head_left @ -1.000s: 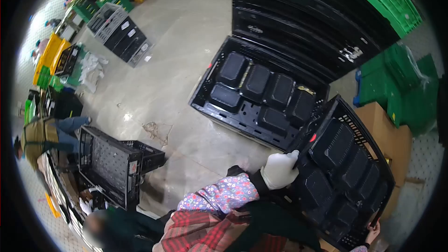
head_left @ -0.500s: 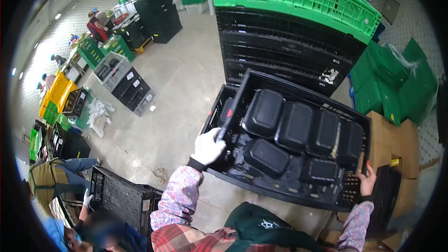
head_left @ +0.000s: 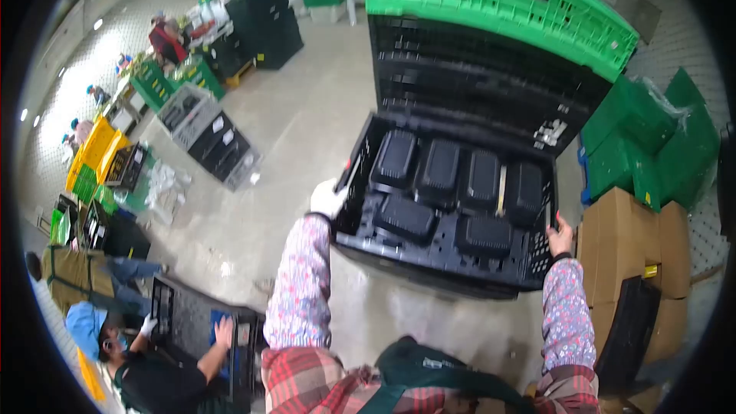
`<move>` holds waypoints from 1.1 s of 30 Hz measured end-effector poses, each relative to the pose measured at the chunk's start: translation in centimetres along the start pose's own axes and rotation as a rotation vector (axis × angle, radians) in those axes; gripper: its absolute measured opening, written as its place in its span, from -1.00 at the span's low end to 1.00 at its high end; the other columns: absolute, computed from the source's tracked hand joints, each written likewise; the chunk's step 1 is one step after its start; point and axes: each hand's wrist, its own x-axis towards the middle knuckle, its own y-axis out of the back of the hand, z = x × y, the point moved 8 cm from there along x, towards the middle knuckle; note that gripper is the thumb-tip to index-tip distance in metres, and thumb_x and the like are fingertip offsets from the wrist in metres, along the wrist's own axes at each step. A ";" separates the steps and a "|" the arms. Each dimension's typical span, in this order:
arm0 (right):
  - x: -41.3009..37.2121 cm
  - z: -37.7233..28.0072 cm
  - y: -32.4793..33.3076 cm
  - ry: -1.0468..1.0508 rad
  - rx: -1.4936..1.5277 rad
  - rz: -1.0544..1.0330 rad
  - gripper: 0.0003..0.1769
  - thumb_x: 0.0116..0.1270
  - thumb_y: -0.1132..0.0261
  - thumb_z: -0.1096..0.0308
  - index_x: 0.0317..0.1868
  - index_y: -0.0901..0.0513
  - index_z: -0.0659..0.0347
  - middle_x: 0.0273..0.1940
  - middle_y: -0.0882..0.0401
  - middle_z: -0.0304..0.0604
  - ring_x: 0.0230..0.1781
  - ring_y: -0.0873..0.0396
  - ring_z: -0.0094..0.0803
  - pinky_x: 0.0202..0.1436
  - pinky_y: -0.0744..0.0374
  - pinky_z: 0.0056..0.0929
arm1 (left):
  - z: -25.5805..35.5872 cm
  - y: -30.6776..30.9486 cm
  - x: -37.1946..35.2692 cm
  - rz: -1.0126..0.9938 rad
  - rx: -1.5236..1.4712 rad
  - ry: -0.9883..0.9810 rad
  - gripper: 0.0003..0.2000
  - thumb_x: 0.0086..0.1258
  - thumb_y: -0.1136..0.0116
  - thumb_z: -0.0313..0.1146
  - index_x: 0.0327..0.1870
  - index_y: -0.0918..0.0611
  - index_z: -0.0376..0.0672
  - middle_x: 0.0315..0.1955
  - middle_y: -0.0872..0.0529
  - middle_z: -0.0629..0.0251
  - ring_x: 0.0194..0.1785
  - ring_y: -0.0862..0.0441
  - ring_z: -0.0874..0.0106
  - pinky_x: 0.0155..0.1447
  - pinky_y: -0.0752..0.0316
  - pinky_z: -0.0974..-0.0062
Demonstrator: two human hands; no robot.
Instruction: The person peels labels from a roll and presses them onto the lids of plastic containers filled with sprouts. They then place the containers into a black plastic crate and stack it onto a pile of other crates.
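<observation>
Between my two hands is a black plastic crate, in front of a tall stack. Inside it lie several black plastic food containers with ribbed edges. White-gloved, my left hand is closed on the crate's left end. My right hand, bare with red nails, grips the right end. The fingers of both hands are partly hidden by the crate walls. Whether the crate rests on another one beneath it is hard to tell.
Behind the crate stands a stack of black crates topped by a green crate. Cardboard boxes and green crates are at right. At lower left, a co-worker reaches into a black crate. Grey crates stand further left.
The crate has shifted left and towards the stack, turning straighter, with both hands still on it. The second crate's edge seen at its left is now covered. The co-worker's bare hand has come into view.
</observation>
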 end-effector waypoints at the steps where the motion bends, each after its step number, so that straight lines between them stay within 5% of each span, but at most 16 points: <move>1: -0.7 0.7 0.0 -0.026 -0.015 -0.005 -0.43 0.19 -0.20 0.64 0.26 -0.37 0.46 -0.08 -0.59 -0.06 -0.02 -0.55 -0.38 0.14 -0.45 -0.45 | 2.8 1.4 -1.1 -0.122 -0.030 0.116 -0.63 0.19 -0.18 -0.06 -0.19 -0.66 -0.20 -0.31 -0.67 -0.10 -0.17 -0.60 -0.04 -0.07 -0.48 0.20; 3: -3.3 0.3 -0.1 -0.032 0.042 -0.074 -0.46 0.25 -0.18 0.59 0.28 -0.39 0.34 -0.13 -0.58 -0.12 -0.07 -0.54 -0.37 0.14 -0.43 -0.45 | -0.9 -0.6 -1.6 -0.187 -0.209 0.160 -0.65 0.23 -0.15 -0.17 -0.02 -0.63 -0.16 -0.23 -0.71 0.03 -0.11 -0.66 0.11 0.01 -0.49 0.29; 4: -4.8 -0.4 0.0 0.054 -0.095 -0.116 -0.43 0.28 -0.14 0.58 0.33 -0.33 0.23 -0.09 -0.55 -0.15 -0.06 -0.51 -0.40 0.15 -0.41 -0.48 | 0.1 0.2 -2.0 -0.228 -0.112 0.156 -0.65 0.30 -0.14 -0.35 0.10 -0.57 -0.24 -0.16 -0.72 0.19 -0.10 -0.62 0.47 0.07 -0.46 0.49; 7: -6.4 -0.8 -0.1 0.007 -0.025 -0.166 -0.35 0.30 -0.09 0.59 0.41 -0.17 0.21 0.03 -0.48 -0.21 0.04 -0.45 -0.44 0.22 -0.36 -0.46 | 0.9 1.2 -2.2 -0.194 0.066 0.189 -0.61 0.29 -0.16 -0.28 0.14 -0.56 -0.17 -0.09 -0.70 0.10 0.00 -0.64 0.29 0.13 -0.45 0.41; 8: -6.1 -1.6 -0.1 0.094 -0.074 -0.118 -0.34 0.29 -0.10 0.59 0.40 -0.17 0.22 -0.01 -0.52 -0.14 0.03 -0.49 -0.34 0.21 -0.38 -0.41 | 1.0 1.3 -1.9 -0.166 0.084 0.177 -0.61 0.28 -0.16 -0.16 0.11 -0.57 -0.03 -0.10 -0.68 0.03 0.02 -0.60 0.07 0.11 -0.46 0.28; 12: -4.7 -1.3 -0.6 -0.018 -0.222 -0.080 -0.31 0.23 -0.11 0.61 0.40 -0.20 0.17 -0.08 -0.57 0.00 -0.05 -0.57 -0.15 0.12 -0.45 -0.34 | 2.2 1.4 -1.5 -0.166 0.277 0.178 -0.61 0.31 -0.17 -0.11 0.11 -0.58 -0.04 -0.11 -0.69 0.06 0.01 -0.61 0.11 0.09 -0.47 0.29; 18: -6.0 -1.2 -0.6 0.118 0.038 -0.060 -0.26 0.21 -0.07 0.63 0.44 -0.17 0.13 -0.16 -0.55 -0.13 -0.24 -0.54 -0.37 -0.02 -0.50 -0.44 | 1.4 1.6 -3.4 -0.015 0.244 0.158 -0.59 0.30 -0.14 -0.04 0.12 -0.57 0.03 -0.10 -0.67 0.02 0.03 -0.59 0.06 0.09 -0.46 0.22; 19: -6.4 -1.9 -0.6 -0.104 0.078 -0.113 -0.25 0.20 -0.06 0.63 0.45 -0.16 0.13 -0.07 -0.55 -0.06 -0.21 -0.58 -0.32 -0.02 -0.51 -0.43 | 1.3 1.5 -3.8 -0.018 0.225 0.139 -0.58 0.30 -0.12 -0.01 0.14 -0.56 0.05 -0.08 -0.67 0.03 0.05 -0.58 0.06 0.11 -0.45 0.23; 20: -5.9 -1.4 -0.6 0.108 0.013 -0.026 -0.24 0.19 -0.06 0.61 0.45 -0.15 0.12 -0.02 -0.56 0.02 -0.15 -0.62 -0.26 -0.02 -0.53 -0.40 | 1.3 1.5 -4.2 -0.030 0.172 0.120 -0.57 0.30 -0.11 0.00 0.14 -0.56 0.04 -0.07 -0.67 0.05 0.07 -0.59 0.09 0.13 -0.44 0.27; 22: -5.0 -1.6 -0.6 0.099 0.117 -0.034 -0.26 0.16 -0.10 0.59 0.41 -0.20 0.14 -0.09 -0.61 0.09 -0.11 -0.65 -0.18 -0.04 -0.56 -0.29 | 3.0 1.8 -4.4 -0.055 0.240 0.095 -0.59 0.32 -0.13 -0.07 0.13 -0.57 -0.04 -0.06 -0.68 0.11 0.08 -0.60 0.18 0.15 -0.43 0.34; 25: -4.4 -0.8 -0.5 0.021 -0.046 -0.035 -0.27 0.09 -0.21 0.41 0.34 -0.27 0.17 -0.24 -0.62 0.22 -0.21 -0.60 0.14 -0.10 -0.53 0.00 | -3.1 0.5 -2.1 -0.033 0.142 0.012 -0.60 0.34 -0.19 -0.18 0.14 -0.57 -0.15 -0.05 -0.69 0.09 0.05 -0.62 0.28 0.16 -0.42 0.43; 27: -5.5 -1.6 0.2 -0.104 -0.229 -0.029 -0.28 0.11 -0.20 0.37 0.35 -0.27 0.19 -0.21 -0.61 0.25 -0.16 -0.58 0.15 -0.04 -0.51 0.02 | -1.5 0.6 -2.8 -0.085 0.074 0.107 -0.63 0.36 -0.19 -0.34 0.15 -0.55 -0.29 -0.06 -0.70 0.19 0.01 -0.60 0.46 0.16 -0.41 0.52; 33: -7.8 -2.4 1.6 -0.160 -0.123 0.021 -0.35 0.15 -0.20 0.34 0.30 -0.33 0.22 -0.10 -0.60 0.23 -0.07 -0.57 0.12 0.03 -0.51 -0.01 | -3.1 0.6 -1.6 -0.063 0.103 0.057 -0.62 0.37 -0.17 -0.40 0.18 -0.52 -0.32 -0.03 -0.68 0.18 -0.01 -0.59 0.45 0.15 -0.41 0.50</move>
